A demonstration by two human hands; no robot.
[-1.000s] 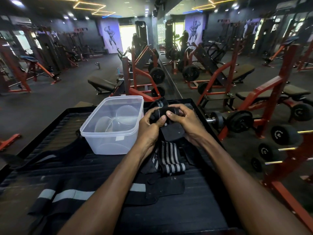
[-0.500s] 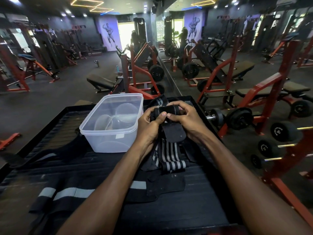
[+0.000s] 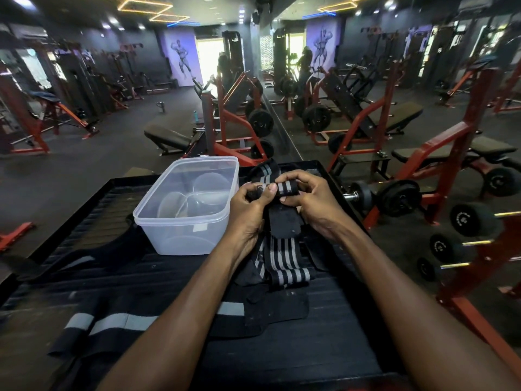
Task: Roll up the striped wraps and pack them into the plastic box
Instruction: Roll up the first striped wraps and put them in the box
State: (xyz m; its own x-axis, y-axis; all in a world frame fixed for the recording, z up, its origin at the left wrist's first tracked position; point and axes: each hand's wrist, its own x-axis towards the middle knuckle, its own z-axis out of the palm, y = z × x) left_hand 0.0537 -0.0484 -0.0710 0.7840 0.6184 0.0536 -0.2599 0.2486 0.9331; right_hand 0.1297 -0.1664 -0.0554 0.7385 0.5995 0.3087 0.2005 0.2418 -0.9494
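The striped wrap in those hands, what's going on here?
A person is rolling up a striped wrap over a black platform in a gym. The left hand and right hand both pinch the small roll at its top, while the unrolled tail hangs down onto the platform. The plastic box beside the left hand holds no wraps yet. Another striped wrap lies behind the hands.

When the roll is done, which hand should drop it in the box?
Probably the left hand: it grips the roll on the side next to the box. The right hand is farther away.
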